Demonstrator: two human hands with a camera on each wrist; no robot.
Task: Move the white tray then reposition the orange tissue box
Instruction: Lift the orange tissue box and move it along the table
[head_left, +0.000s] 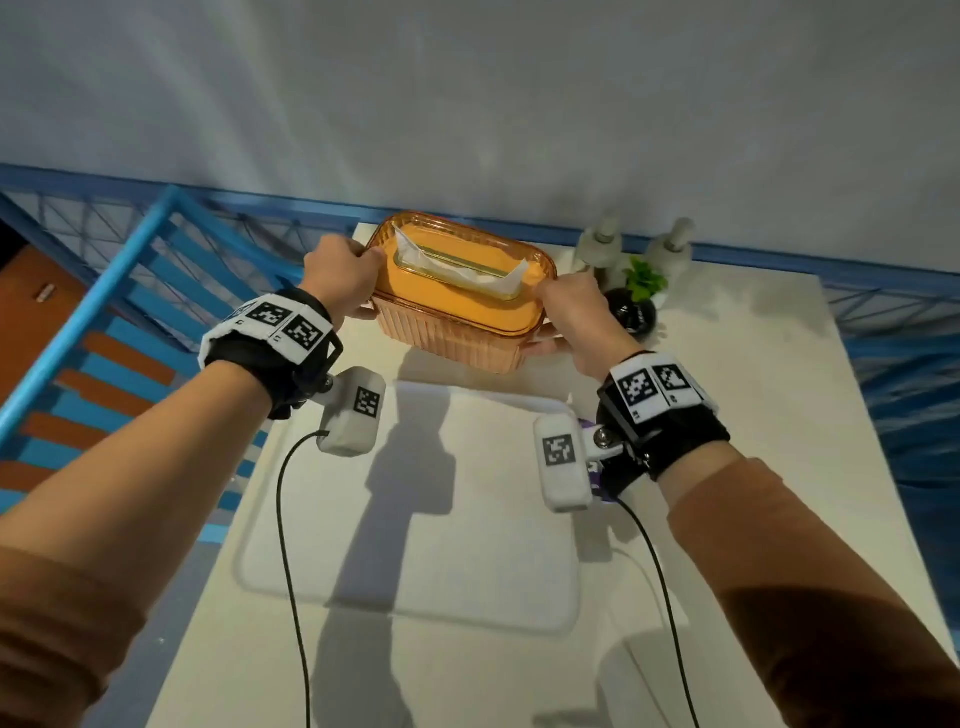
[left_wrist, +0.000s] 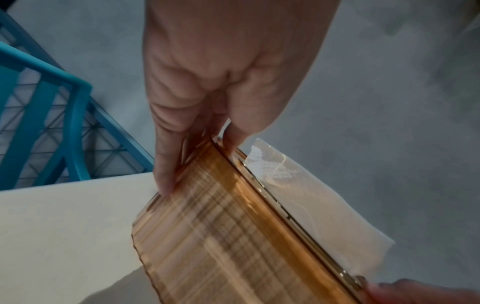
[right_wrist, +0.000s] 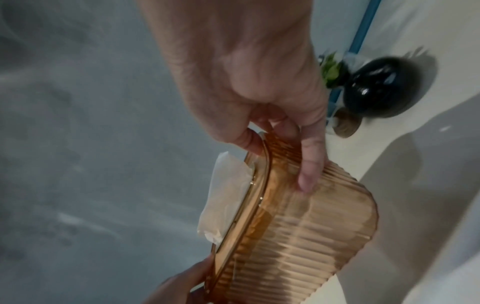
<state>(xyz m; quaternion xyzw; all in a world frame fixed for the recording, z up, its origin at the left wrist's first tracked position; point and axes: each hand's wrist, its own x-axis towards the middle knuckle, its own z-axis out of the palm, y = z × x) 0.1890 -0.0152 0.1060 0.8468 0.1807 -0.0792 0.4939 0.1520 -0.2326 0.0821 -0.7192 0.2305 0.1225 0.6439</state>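
Amber ribbed tissue box (head_left: 460, 296) is gripped at its two short ends by left hand (head_left: 340, 278) and right hand (head_left: 574, 306), raised at frame centre above white tray (head_left: 410, 525). Repositioning is judged under way; level lowering is needed next.

A white table (head_left: 779, 415) stands against a grey wall (head_left: 467, 104). At its far right corner are two pale bottles (head_left: 602, 244), a small green plant (head_left: 644, 278) and a glossy black round object (head_left: 631, 314). A blue railing (head_left: 119, 280) runs at left.
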